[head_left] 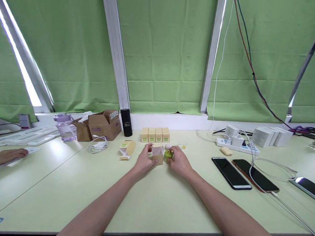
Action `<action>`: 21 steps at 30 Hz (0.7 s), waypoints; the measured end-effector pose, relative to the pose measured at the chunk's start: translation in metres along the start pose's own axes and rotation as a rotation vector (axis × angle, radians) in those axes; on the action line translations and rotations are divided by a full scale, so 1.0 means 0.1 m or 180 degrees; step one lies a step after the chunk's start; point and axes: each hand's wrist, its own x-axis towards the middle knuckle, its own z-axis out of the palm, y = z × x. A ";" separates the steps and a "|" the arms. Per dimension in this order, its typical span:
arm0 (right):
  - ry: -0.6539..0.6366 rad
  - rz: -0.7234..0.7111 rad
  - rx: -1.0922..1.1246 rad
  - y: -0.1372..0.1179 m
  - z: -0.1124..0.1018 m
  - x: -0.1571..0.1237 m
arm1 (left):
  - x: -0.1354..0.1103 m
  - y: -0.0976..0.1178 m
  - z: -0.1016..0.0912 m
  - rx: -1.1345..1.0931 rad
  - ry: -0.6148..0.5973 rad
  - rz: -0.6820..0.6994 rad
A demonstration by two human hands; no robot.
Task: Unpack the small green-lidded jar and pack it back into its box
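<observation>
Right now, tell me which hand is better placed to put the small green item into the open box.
The right hand, I'd judge: it grips the small green item close beside the open box, while the left hand is occupied holding that box.

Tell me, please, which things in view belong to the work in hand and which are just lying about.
Likely in use: open box in the left hand; green item in the right hand; four small boxes.

Apparently lying about: phones; black bottle; purple jug; power strip; cardboard box.
</observation>
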 end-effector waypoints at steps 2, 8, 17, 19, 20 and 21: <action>0.0024 -0.0018 -0.0017 0.01 0.01 -0.01 | -0.01 0.05 0.00 -0.0044 0.0178 0.0104; 0.0070 -0.0025 -0.0027 0.01 0.03 -0.02 | 0.01 0.13 -0.02 -0.0120 0.0537 0.0539; 0.0013 0.0055 -0.0146 -0.04 0.00 -0.03 | -0.02 0.18 0.00 0.0255 0.0542 0.0980; -0.0036 0.0102 -0.0194 -0.05 -0.01 -0.03 | -0.02 0.18 0.01 0.0281 0.0562 0.0927; -0.0059 0.0121 -0.0220 -0.05 -0.02 -0.03 | -0.02 0.18 0.01 0.0278 0.0563 0.0876; -0.0081 0.0140 -0.0247 -0.06 -0.02 -0.03 | -0.02 0.18 0.01 0.0257 0.0552 0.0808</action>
